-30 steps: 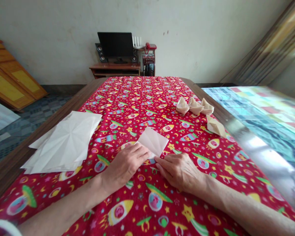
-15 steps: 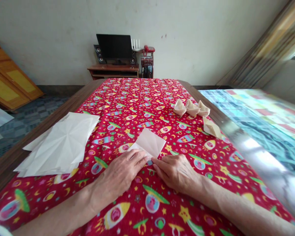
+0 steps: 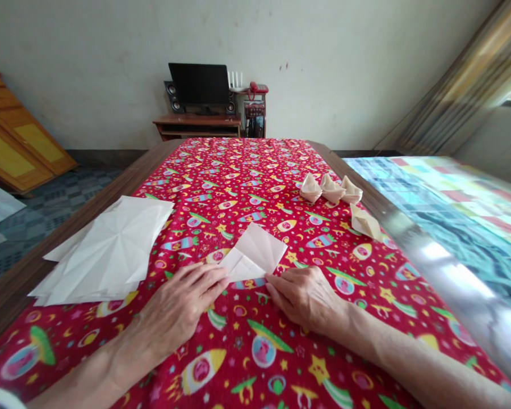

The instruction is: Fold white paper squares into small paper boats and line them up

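Observation:
A sheet of white paper (image 3: 258, 250), partly folded and creased, lies flat on the red patterned cloth (image 3: 255, 352) in front of me. Its lower left part is doubled over into a flap. My left hand (image 3: 191, 292) rests at the paper's left corner, fingers stretched out and lying flat, the tips touching its edge. At the lower right corner, my right hand (image 3: 302, 298) has its fingers bent together, thumb and index finger on the paper's tip. Further left sits a stack of creased white paper sheets (image 3: 111, 250).
Several folded paper shapes (image 3: 310, 188) stand toward the table's right edge, one lying nearer (image 3: 365, 222). Beyond the table are a monitor (image 3: 199, 85) and a red telephone (image 3: 258, 89). A bed with a patterned cover (image 3: 434, 216) adjoins the right side.
My left hand has slid left and toward me along the paper's lower edge, uncovering the folded flap. My right hand has stayed at the right corner.

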{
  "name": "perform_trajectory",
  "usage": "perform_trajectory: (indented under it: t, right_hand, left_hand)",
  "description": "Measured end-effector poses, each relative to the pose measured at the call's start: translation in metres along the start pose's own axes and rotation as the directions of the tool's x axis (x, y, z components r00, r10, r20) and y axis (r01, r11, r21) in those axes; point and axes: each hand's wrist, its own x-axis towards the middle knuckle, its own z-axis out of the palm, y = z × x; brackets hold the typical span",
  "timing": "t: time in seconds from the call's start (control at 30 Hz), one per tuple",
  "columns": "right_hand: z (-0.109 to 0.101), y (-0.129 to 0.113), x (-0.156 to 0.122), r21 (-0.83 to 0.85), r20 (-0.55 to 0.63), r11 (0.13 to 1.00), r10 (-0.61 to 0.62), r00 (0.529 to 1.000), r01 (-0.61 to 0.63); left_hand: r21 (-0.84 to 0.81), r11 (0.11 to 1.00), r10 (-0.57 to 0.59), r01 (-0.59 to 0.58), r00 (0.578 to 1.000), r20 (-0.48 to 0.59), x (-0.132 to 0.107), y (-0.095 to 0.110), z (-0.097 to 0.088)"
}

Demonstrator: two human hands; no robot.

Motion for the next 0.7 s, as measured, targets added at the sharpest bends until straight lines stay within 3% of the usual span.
perform_trajectory:
  t: [0.2, 0.4, 0.57, 0.7]
  right_hand:
    - [0.000, -0.001, 0.001, 0.016, 0.032, 1.000, 0.012, 0.999, -0.012]
    - [0.000, 0.001, 0.001, 0.020, 0.031, 1.000, 0.000, 1.000, 0.000]
    - [-0.009, 0.025, 0.006, -0.115, 0.033, 0.993, 0.037, 0.999, -0.033]
    - [-0.008, 0.050, 0.009, -0.197, -0.020, 0.979, 0.052, 0.998, -0.055]
  left_hand:
    - [-0.041, 0.999, -0.034, 0.031, 0.997, -0.075, -0.002, -0.005, -0.002]
    - [-0.057, 0.998, 0.035, -0.036, 0.999, -0.006, 0.026, 0.006, -0.005]
    - [-0.073, 0.994, 0.083, -0.080, 0.996, 0.037, 0.042, 0.005, -0.004]
    - [-0.044, 0.987, 0.153, -0.154, 0.988, -0.031, 0.045, -0.010, 0.003]
